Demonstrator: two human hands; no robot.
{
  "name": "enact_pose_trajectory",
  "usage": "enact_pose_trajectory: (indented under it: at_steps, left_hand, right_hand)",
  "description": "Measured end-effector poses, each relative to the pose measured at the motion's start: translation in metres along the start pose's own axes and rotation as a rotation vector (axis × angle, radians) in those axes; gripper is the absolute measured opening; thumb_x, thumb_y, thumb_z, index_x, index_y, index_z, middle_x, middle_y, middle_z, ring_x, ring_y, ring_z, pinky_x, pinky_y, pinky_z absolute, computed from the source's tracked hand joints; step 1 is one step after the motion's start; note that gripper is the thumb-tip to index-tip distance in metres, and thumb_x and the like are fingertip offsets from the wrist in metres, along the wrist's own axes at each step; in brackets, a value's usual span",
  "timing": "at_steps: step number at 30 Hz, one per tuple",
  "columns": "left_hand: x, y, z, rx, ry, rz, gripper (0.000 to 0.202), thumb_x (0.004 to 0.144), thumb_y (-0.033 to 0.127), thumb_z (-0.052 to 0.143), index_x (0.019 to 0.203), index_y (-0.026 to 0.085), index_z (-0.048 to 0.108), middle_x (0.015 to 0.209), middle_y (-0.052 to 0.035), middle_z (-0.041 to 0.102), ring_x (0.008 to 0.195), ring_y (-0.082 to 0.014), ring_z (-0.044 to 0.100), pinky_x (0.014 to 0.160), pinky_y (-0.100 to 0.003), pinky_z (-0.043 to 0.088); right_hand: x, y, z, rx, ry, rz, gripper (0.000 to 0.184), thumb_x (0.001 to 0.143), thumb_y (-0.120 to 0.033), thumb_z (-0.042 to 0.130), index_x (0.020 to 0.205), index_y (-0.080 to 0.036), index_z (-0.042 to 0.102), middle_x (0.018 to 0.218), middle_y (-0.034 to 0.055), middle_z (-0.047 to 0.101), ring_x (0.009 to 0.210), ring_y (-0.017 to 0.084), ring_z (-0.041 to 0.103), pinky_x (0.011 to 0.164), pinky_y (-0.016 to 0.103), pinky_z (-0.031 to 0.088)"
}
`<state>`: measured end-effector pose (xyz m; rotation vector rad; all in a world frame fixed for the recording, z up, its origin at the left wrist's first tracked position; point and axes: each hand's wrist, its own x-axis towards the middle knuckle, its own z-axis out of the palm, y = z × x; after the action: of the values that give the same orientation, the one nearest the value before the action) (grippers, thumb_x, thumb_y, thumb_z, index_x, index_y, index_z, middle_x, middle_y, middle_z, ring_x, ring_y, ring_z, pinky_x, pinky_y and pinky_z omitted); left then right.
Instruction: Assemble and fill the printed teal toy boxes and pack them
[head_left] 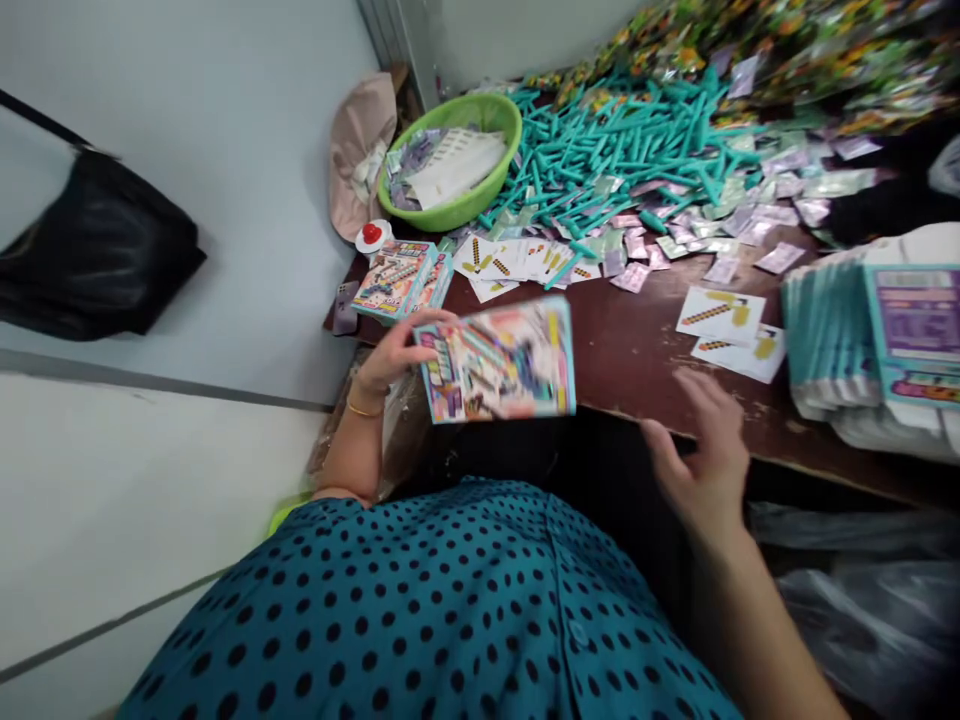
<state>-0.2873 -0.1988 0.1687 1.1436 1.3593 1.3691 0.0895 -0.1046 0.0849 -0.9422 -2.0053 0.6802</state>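
Observation:
My left hand [397, 352] grips a colourful printed flat box [499, 362] by its left edge, holding it just above the near edge of the dark brown table [630, 350]. My right hand [705, 460] hovers empty over the table's front edge, fingers spread and slightly blurred, to the right of the box. A small stack of similar printed boxes [397, 280] lies at the table's left end, close to my left hand.
A green basin [457, 160] of packets and paper sits at the back left beside a heap of teal plastic sticks [622, 150]. Small sachets [720, 230] and white printed cards [724, 315] are scattered. Stacked teal cartons [877, 340] stand right. A black bag [90, 250] hangs left.

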Motion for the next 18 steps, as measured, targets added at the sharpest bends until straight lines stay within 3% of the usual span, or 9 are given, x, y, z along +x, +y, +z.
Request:
enact_pose_trajectory:
  at_steps: [1,3,4,6,7,9,12,15,18]
  left_hand:
    - [0.000,-0.002,0.013,0.015,-0.129,-0.038,0.056,0.067,0.035,0.088,0.119,0.021,0.073,0.110,-0.0072,0.072,0.097,-0.0232,0.068,0.084,-0.031,0.055]
    - [0.001,-0.008,0.034,0.011,-0.347,-0.120,0.060,0.071,0.037,0.087,0.126,0.020,0.070,0.108,-0.0085,0.072,0.093,-0.0221,0.068,0.081,-0.030,0.054]
    - [0.002,-0.011,0.040,-0.017,-0.379,-0.158,0.064,0.074,0.039,0.086,0.132,0.021,0.066,0.105,-0.0083,0.072,0.090,-0.0215,0.068,0.079,-0.030,0.053]
    - [-0.001,-0.021,0.044,-0.105,-0.270,-0.194,0.072,0.080,0.047,0.082,0.142,0.023,0.057,0.103,-0.0081,0.073,0.087,-0.0210,0.069,0.078,-0.031,0.053]
    - [-0.005,-0.027,0.043,-0.149,-0.159,-0.189,0.076,0.082,0.052,0.079,0.147,0.025,0.052,0.107,-0.0086,0.073,0.088,-0.0212,0.070,0.080,-0.033,0.054]
    - [-0.019,-0.043,0.041,-0.208,0.050,-0.167,0.082,0.082,0.059,0.076,0.152,0.028,0.045,0.122,-0.0107,0.070,0.096,-0.0222,0.071,0.088,-0.037,0.054]
    - [-0.045,-0.064,0.047,-0.235,0.133,-0.182,0.088,0.079,0.057,0.081,0.153,0.030,0.043,0.140,-0.0127,0.062,0.115,-0.0267,0.068,0.103,-0.043,0.052]
    - [-0.051,-0.059,0.038,-0.193,0.298,-0.138,0.083,0.076,0.042,0.086,0.149,0.030,0.049,0.148,-0.0079,0.059,0.133,-0.0283,0.059,0.113,-0.042,0.047]
    - [-0.029,-0.024,-0.022,-0.080,0.519,-0.027,0.069,0.078,0.037,0.084,0.140,0.026,0.057,0.139,-0.0049,0.066,0.124,-0.0252,0.063,0.109,-0.040,0.050]
  right_hand:
    - [0.010,-0.012,-0.005,0.055,-0.082,-0.033,0.068,0.092,-0.051,0.064,0.156,-0.036,0.045,0.156,0.0107,0.050,0.147,0.039,0.044,0.123,0.061,0.035]
    - [0.024,-0.027,-0.005,0.227,-0.410,-0.041,0.072,0.086,-0.054,0.072,0.152,-0.035,0.050,0.151,0.0097,0.056,0.142,0.041,0.050,0.119,0.059,0.042]
    - [0.028,-0.031,0.000,0.333,-0.593,0.008,0.067,0.085,-0.055,0.073,0.147,-0.034,0.056,0.144,0.0093,0.063,0.134,0.040,0.058,0.112,0.058,0.050]
    - [0.032,-0.033,0.018,0.519,-0.801,0.188,0.054,0.086,-0.055,0.072,0.134,-0.031,0.064,0.126,0.0079,0.073,0.113,0.036,0.071,0.094,0.052,0.063]
    - [0.032,-0.032,0.029,0.587,-0.786,0.292,0.049,0.087,-0.056,0.071,0.128,-0.029,0.066,0.119,0.0071,0.075,0.104,0.033,0.074,0.087,0.048,0.065]
    - [0.031,-0.034,0.053,0.683,-0.583,0.448,0.044,0.087,-0.059,0.070,0.119,-0.029,0.065,0.110,0.0056,0.077,0.094,0.030,0.075,0.080,0.045,0.066]
    - [0.029,-0.052,0.087,0.728,-0.291,0.487,0.045,0.085,-0.061,0.072,0.115,-0.029,0.061,0.111,0.0056,0.076,0.098,0.028,0.074,0.087,0.045,0.064]
    - [0.033,-0.076,0.105,0.797,-0.344,0.363,0.052,0.088,-0.059,0.069,0.129,-0.030,0.057,0.129,0.0083,0.070,0.113,0.028,0.070,0.100,0.045,0.059]
    - [0.043,-0.078,0.102,0.805,-0.450,0.262,0.056,0.094,-0.057,0.062,0.143,-0.031,0.052,0.145,0.0095,0.061,0.124,0.026,0.065,0.107,0.045,0.055]
